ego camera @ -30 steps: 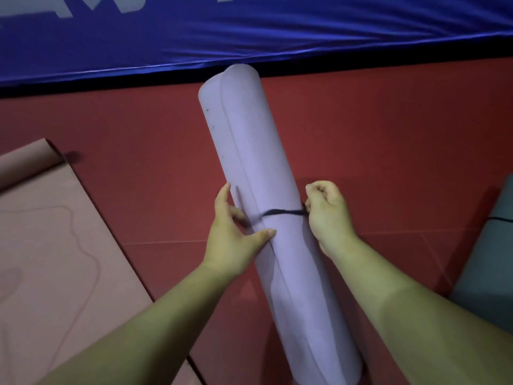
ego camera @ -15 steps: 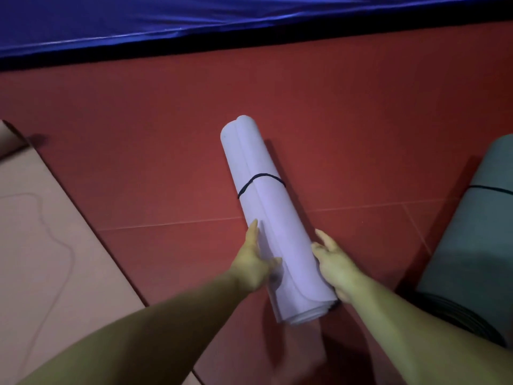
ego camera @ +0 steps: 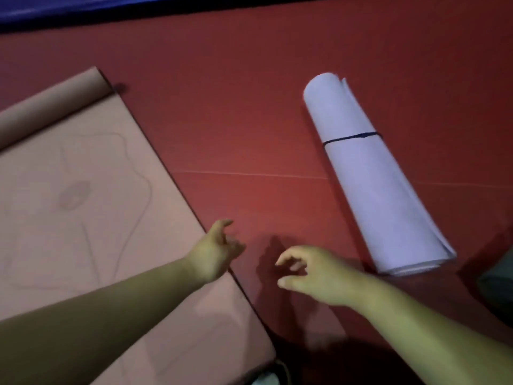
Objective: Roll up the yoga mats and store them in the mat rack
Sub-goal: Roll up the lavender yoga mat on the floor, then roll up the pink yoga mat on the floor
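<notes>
Rolled mat: a pale lilac mat (ego camera: pixel 372 176) lies rolled on the floor at the right, its length running away from the person and its near end looser and wider than its far end.
Band: a thin dark band (ego camera: pixel 351 137) circles the roll nearer its far end.
Flat mat: a dusty pink mat (ego camera: pixel 83 190) lies spread out at the left, with only its far end curled into a small roll (ego camera: pixel 55 104); faint creases mark its surface.
Third mat: a sliver of a grey-green mat (ego camera: pixel 497 279) shows at the right edge.
Floor: red matting (ego camera: pixel 236 107) with a thin seam across it.
Room: dim, with blue padding (ego camera: pixel 55 9) along the far edge.
Left hand: the left hand (ego camera: pixel 216 251) hovers over the pink mat's right edge, fingers loosely curled, holding nothing.
Right hand: the right hand (ego camera: pixel 308 270) hangs over the red floor, apart from the lilac roll, fingers loosely bent and empty.
</notes>
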`<state>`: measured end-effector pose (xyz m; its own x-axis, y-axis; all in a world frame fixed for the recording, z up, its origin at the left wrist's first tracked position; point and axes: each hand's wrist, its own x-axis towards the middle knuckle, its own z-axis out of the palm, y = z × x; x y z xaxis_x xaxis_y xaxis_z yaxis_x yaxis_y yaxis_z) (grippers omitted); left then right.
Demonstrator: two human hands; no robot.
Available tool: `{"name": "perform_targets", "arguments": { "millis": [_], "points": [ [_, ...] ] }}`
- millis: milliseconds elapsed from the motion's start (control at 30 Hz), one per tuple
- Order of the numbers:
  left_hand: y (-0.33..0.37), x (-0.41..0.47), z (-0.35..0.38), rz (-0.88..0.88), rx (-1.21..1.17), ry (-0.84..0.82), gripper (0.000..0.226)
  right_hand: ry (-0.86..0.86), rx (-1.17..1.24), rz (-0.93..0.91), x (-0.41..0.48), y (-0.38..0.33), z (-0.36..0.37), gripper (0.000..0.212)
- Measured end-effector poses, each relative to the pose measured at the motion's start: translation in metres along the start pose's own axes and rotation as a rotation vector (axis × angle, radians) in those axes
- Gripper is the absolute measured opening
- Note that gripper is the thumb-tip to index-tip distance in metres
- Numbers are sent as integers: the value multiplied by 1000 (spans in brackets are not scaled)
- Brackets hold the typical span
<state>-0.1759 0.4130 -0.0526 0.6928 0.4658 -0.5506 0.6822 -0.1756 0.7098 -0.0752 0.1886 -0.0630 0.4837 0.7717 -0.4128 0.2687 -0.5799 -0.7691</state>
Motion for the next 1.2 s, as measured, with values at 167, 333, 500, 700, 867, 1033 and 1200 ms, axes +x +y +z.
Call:
{"name": "perform_targets", "arguments": {
  "millis": [167, 333, 500, 700, 867, 1033, 1200],
  "points": [
    [-87, -73, -32, -148, -17, 63, 65, -334, -88, -42, 4, -27, 77, 50],
    [-139, -101, -27, -209, -158, 100, 55, -490, -222, -81, 1, -35, 128, 55],
    [-158, -115, -23, -138, -35, 60, 52, -491, -223, -62, 1, -30, 148, 40],
    [-139, -139, -40, 33, 374, -23, 24, -203, -26, -40, 14, -46, 129, 27],
    [-112, -142, -68, 69, 458, 157, 12, -78, -12, -109, 20, -76, 104, 21],
    [-105, -130, -77, 120, 396, 217, 7, -53, -245, -229, 27, -99, 92, 18],
    [-113, -124, -78, 125, 262, 222, 10, -93, -278, -276, 28, -101, 101, 23]
  ]
}}
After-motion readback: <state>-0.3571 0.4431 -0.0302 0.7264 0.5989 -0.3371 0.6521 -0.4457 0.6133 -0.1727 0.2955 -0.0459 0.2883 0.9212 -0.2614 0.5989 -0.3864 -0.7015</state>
